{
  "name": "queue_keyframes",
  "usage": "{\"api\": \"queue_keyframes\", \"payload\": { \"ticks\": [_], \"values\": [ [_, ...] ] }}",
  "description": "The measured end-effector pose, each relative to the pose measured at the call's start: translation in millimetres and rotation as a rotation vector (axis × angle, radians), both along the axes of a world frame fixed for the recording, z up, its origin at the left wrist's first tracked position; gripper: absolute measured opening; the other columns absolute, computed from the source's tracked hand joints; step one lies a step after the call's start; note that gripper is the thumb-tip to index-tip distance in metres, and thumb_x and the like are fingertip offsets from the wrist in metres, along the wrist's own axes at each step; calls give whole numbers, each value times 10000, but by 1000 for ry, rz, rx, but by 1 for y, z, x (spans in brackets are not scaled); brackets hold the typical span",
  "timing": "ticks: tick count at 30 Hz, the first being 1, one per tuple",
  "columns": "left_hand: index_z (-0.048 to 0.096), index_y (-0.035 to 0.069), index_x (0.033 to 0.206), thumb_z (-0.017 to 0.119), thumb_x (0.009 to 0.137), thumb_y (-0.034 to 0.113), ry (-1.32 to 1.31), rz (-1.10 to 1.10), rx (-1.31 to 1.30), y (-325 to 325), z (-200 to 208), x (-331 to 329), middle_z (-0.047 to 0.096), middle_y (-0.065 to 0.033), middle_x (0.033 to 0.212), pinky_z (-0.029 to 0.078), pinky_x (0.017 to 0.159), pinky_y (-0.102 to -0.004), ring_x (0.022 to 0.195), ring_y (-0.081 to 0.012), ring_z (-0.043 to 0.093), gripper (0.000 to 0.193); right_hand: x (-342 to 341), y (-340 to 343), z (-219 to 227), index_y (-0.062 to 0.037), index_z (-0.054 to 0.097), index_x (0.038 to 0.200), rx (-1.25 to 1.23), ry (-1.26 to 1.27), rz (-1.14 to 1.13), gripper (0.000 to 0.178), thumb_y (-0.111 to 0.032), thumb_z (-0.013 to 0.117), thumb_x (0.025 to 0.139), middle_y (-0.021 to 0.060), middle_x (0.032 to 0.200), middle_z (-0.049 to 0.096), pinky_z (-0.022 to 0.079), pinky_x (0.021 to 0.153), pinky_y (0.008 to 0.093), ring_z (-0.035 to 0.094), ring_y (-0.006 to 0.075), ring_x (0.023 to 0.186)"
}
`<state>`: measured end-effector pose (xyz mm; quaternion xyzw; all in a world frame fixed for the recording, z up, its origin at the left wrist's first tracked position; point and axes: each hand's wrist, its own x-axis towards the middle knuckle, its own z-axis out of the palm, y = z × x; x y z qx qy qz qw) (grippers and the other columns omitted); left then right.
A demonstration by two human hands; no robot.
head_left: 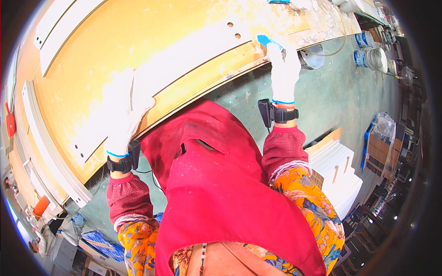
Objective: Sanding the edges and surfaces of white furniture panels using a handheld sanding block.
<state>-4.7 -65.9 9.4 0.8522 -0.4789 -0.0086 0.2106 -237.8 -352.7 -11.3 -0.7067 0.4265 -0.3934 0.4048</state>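
Observation:
A long white board with paired round holes near its ends lies at a slant on the tan worktable. My left hand, in a white glove, rests flat on the board's left part with the thumb spread toward the near edge; glare washes out its fingertips. My right hand, gloved too, is closed round a small blue tool just past the board's right end, by the table's near edge. The glove hides most of that tool, so its exact kind does not show.
More white strips lie at the table's far left, and a long pale panel runs along its left end. A bucket stands below the table at right. Stacked white panels are on the floor near my right arm.

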Motion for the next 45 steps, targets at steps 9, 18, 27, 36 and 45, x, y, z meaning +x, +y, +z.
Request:
{"api": "queue_keyframes", "payload": {
  "ticks": [9,18,27,36,45],
  "values": [
    [479,70,1356,757,714,301,-29,-36,-9,0,-2,3,506,-201,1296,391,1006,-427,1211,-345,474,738,1,-9,-15,10,588,1170,-63,-25,49,292,-85,610,895,100,1013,634,517,681,253,594,127,853],
    [495,57,1333,760,707,308,-12,-19,-6,0,-1,3,512,-201,1270,396,1001,-430,1198,-350,482,725,6,2,0,8,604,1142,42,9,21,275,-117,615,897,81,1020,642,503,753,262,597,126,865],
    [501,46,1323,789,686,299,-9,-37,-62,5,-5,6,525,-196,1245,400,991,-426,1177,-344,488,743,11,-7,11,4,629,1100,25,58,46,289,-183,642,880,74,931,653,489,712,268,597,126,823],
    [537,84,1302,784,693,352,42,-33,-92,7,-6,1,546,-147,1277,368,1011,-456,1190,-333,475,710,47,-42,12,-34,598,1151,-198,171,206,440,-345,670,849,62,808,633,476,621,288,589,132,656],
    [664,75,1082,680,831,224,543,-47,-370,23,-14,-8,654,-110,1069,440,934,-391,1036,-275,577,292,60,-39,23,-7,638,1151,-278,258,296,350,-244,578,900,126,1158,627,399,999,358,568,259,1096]
  ]
}}
